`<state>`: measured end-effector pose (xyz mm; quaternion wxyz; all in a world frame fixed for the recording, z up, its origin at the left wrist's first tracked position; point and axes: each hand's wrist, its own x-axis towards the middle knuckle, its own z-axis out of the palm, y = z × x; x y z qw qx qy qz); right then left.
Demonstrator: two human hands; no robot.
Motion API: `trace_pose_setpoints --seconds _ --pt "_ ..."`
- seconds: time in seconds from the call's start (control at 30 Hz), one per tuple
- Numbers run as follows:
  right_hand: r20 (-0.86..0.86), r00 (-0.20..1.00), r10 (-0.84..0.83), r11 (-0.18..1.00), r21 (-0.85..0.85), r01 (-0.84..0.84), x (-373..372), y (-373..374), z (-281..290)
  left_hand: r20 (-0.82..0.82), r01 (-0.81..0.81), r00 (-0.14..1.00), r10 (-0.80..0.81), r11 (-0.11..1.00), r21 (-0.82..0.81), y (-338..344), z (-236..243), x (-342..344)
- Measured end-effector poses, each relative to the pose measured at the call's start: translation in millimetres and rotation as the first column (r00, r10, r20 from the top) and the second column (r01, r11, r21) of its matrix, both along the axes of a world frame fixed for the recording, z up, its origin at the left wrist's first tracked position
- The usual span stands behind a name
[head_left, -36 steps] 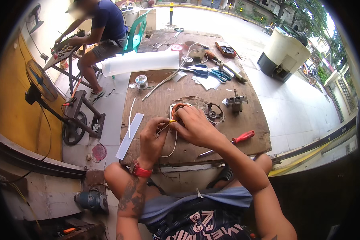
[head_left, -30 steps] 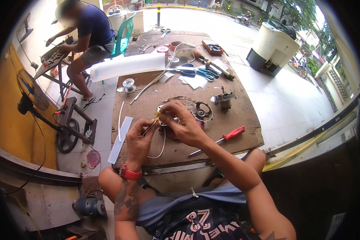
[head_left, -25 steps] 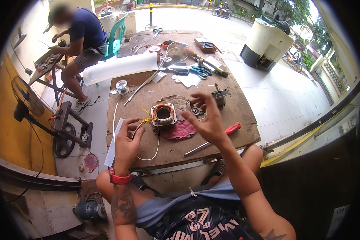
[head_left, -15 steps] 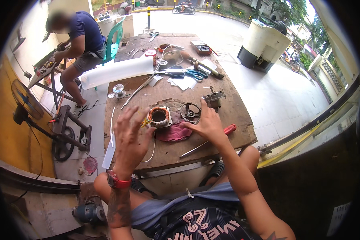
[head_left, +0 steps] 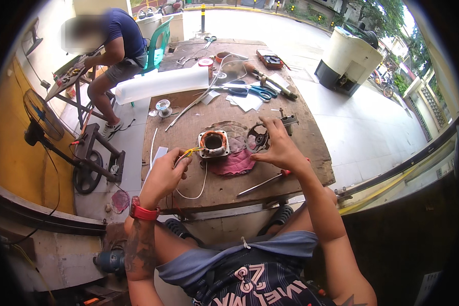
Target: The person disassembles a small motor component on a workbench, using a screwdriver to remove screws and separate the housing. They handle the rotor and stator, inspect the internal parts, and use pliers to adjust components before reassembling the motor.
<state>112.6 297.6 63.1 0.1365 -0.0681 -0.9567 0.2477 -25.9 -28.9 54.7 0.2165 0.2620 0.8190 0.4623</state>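
The person sat at the near edge of a worn wooden counter (head_left: 301, 153). At its middle lay a small motor core (head_left: 213, 144), a square metal block with copper winding round a central hole, resting partly on a dark red rag (head_left: 234, 163).

The left hand (head_left: 163, 176) was closed in a pinch on the yellow wires (head_left: 191, 151) running out of the left side of the core; a white wire (head_left: 201, 186) looped from there toward the near edge. The right hand (head_left: 280, 150) was open, fingers spread and curved, gripping nothing, hovering just right of the core and above a round black motor cover (head_left: 256, 138).

Step in hand, as judged: sorting or dressing the leads of the core, the left hand keeping them taut. The next move would likely call for the free right hand to steady the core or take up a tool; a red-handled screwdriver (head_left: 264, 182) lay near it, toward the near edge.

Farther off: blue-handled scissors (head_left: 255, 92), a spool of wire (head_left: 163, 107), a long white tube (head_left: 163, 84). At far left another person in a blue shirt (head_left: 120, 30) worked at a separate stand.
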Motion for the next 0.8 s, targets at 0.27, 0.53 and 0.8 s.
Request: trace_pose_setpoints --seconds 0.27,0.53,0.8 --pt "0.07 0.992 0.108 0.977 0.179 -0.119 -17.0 -17.0 23.0 -0.089 0.111 0.988 -0.128 0.978 -0.179 -39.5 34.0 -57.8" --pt "-0.027 0.988 0.154 0.979 -0.134 -0.156 -18.6 -12.9 2.2 -0.872 0.09 0.484 -0.076 0.995 -0.037 14.7 21.0 -10.1" --pt "-0.204 0.972 0.115 0.946 -0.274 -0.17 -24.5 -3.6 -35.5 -0.138 0.172 0.97 -0.2 0.966 -0.193 -8.3 20.7 -28.7"
